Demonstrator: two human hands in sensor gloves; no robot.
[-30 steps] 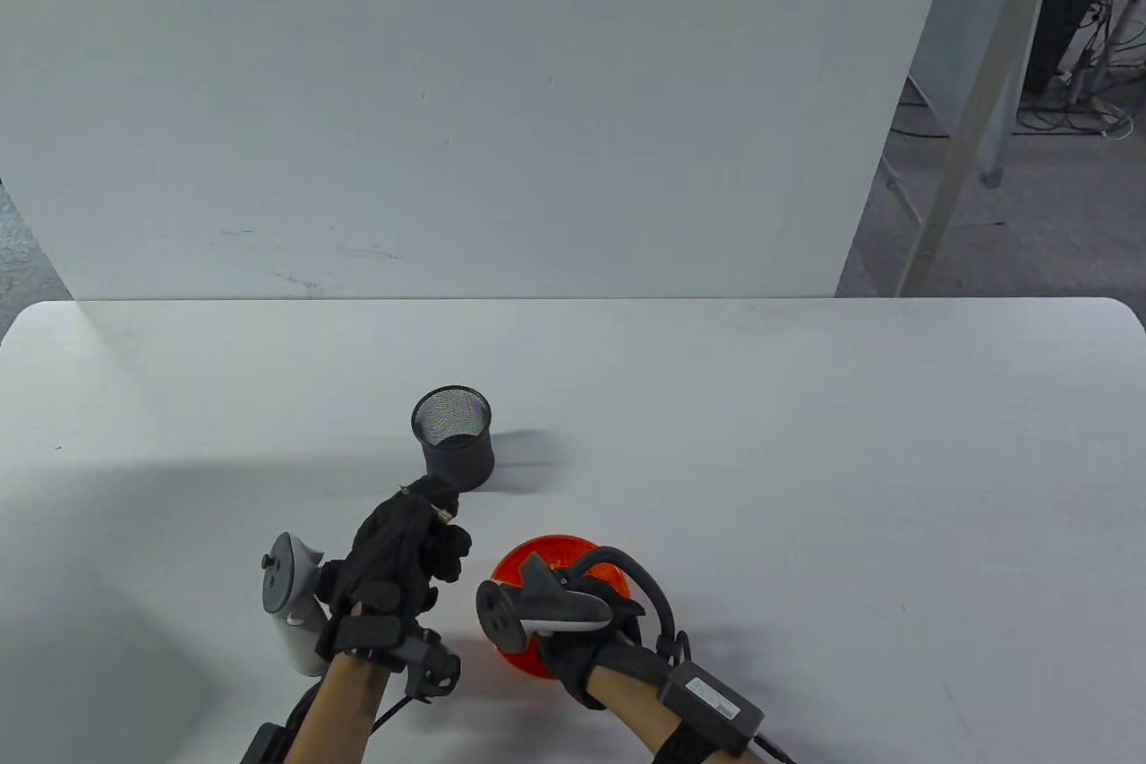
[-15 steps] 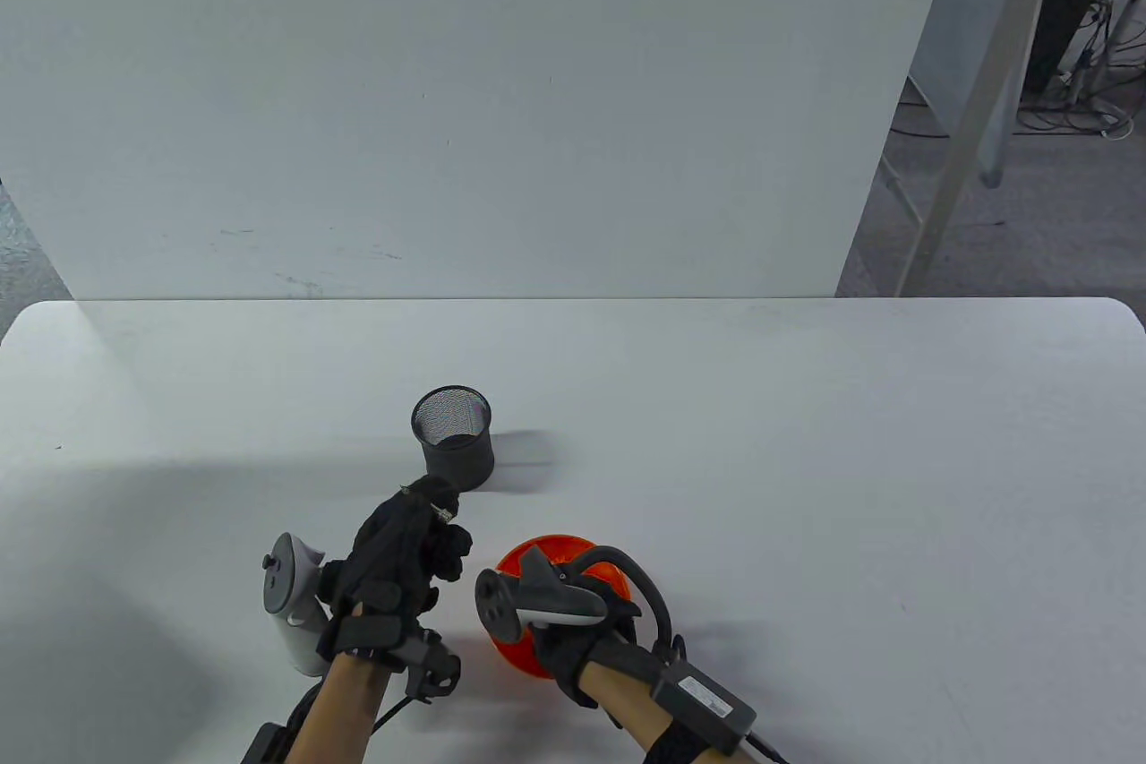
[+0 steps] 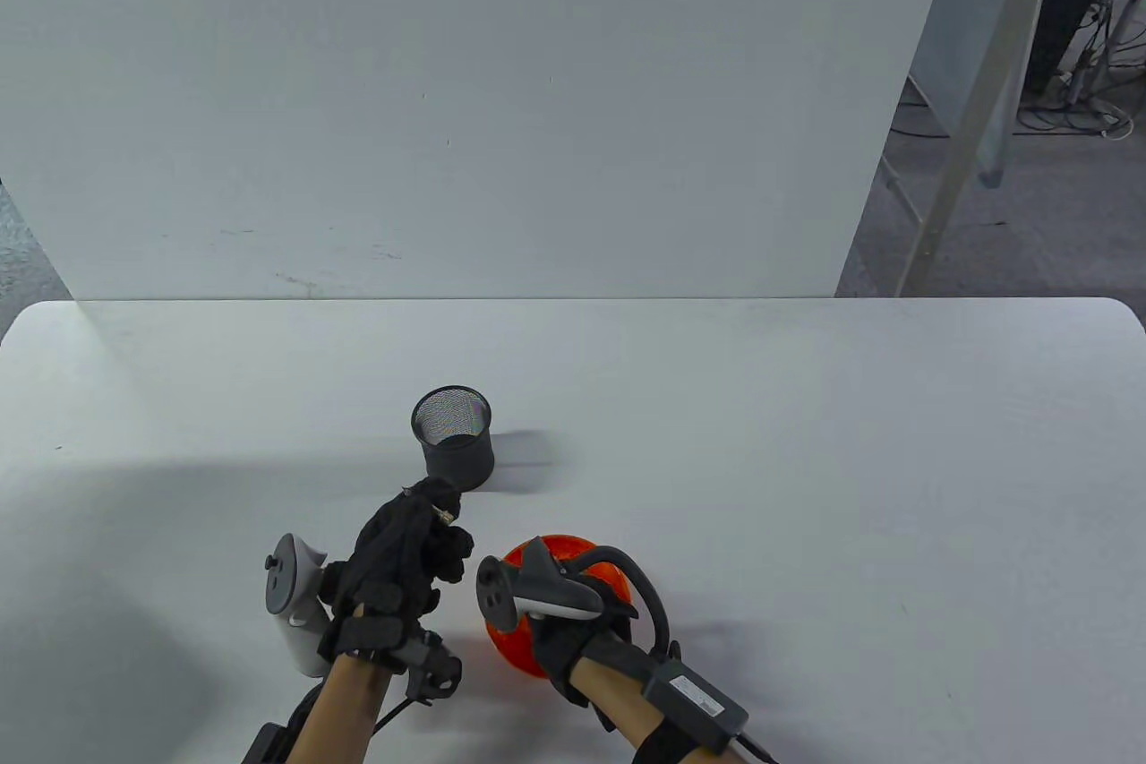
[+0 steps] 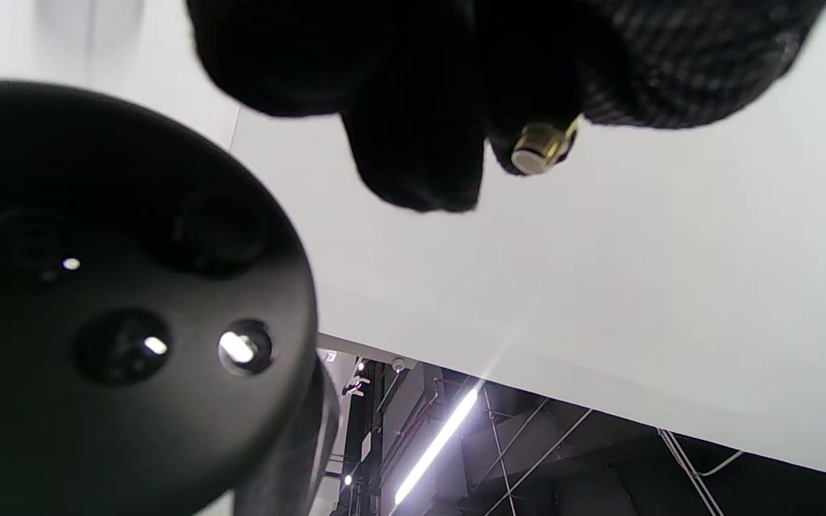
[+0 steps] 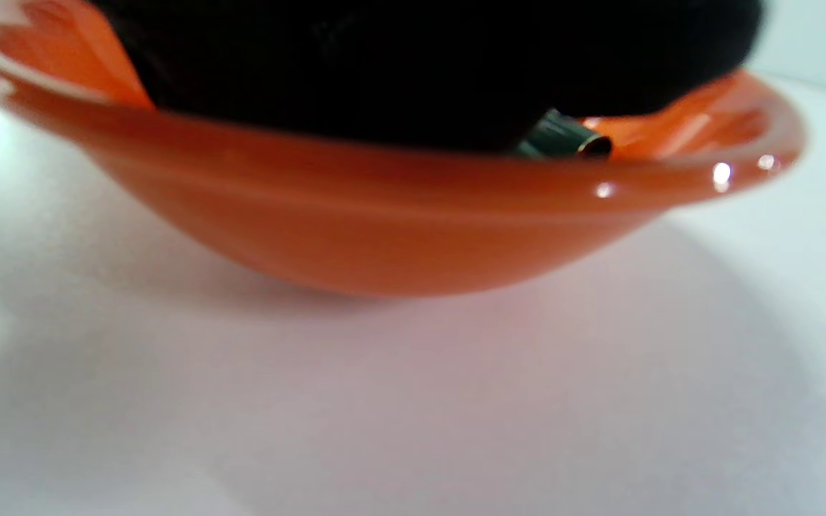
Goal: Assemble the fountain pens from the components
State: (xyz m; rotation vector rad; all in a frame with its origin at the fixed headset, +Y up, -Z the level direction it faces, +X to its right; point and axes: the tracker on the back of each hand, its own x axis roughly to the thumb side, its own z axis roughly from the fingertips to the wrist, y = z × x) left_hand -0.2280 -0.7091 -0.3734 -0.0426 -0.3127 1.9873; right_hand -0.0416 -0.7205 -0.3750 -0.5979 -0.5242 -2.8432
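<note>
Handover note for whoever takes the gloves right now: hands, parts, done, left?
Left hand: grips a small brass-tipped pen part, held above the table just in front of the mesh pen cup.
Right hand: fingers down inside the orange bowl, at a dark metal-rimmed pen piece; grip not visible.
Done: no finished pen is visible; the cup's bottom is hidden.
Left: get the bowl piece out, join it to the left hand's part, probably put the pen in the cup.

Bright, even overhead light; soft shadows on the table [image 3: 806,459]. Glare spots on the blurred bowl [image 5: 399,236] rim; gloves featureless black.
</note>
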